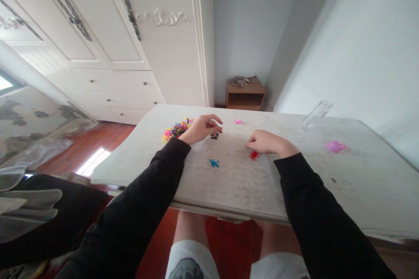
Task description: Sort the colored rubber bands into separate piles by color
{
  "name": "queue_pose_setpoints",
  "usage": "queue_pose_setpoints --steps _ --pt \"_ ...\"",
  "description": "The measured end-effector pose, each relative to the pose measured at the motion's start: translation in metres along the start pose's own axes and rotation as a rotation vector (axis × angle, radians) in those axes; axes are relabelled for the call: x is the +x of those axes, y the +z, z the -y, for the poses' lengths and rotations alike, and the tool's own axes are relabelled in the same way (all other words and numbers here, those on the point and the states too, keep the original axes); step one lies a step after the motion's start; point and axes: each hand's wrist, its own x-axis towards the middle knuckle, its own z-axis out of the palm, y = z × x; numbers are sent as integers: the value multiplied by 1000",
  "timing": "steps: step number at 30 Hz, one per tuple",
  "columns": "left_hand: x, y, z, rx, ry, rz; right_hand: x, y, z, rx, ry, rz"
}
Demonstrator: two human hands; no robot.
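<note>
My left hand (202, 127) rests on the white table (229, 178), fingers curled down over a small black band (214, 135) beside a heap of several coloured rubber bands (175, 130). My right hand (266, 143) lies in a loose fist on the table, its fingers touching a small red band (253, 155); whether it grips it I cannot make out. A blue band (214, 163) lies between my forearms. A pink band (238, 121) lies farther back.
A clear plastic jar (317, 114) lies on its side at the back right of the table. A pink lid-like piece (335, 146) sits to the right. White wardrobes (131, 43) stand behind left, a wooden nightstand (245, 95) in the corner.
</note>
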Motion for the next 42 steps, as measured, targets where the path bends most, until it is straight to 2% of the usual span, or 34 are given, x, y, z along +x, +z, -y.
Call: queue_pose_setpoints --steps 22,32,36,39,42 --pt "-1 0 -2 24 -20 4 -1 1 -1 29 -31 4" --pt "-1 -1 1 22 11 18 3 3 -9 -2 -86 6" --pt "-1 -1 2 32 3 15 3 2 -9 -7 -57 -68" --pt "-1 -1 0 23 -1 23 4 1 -6 -13 -62 -220" --pt "-2 0 -3 5 -17 37 4 2 2 47 -192 -391"
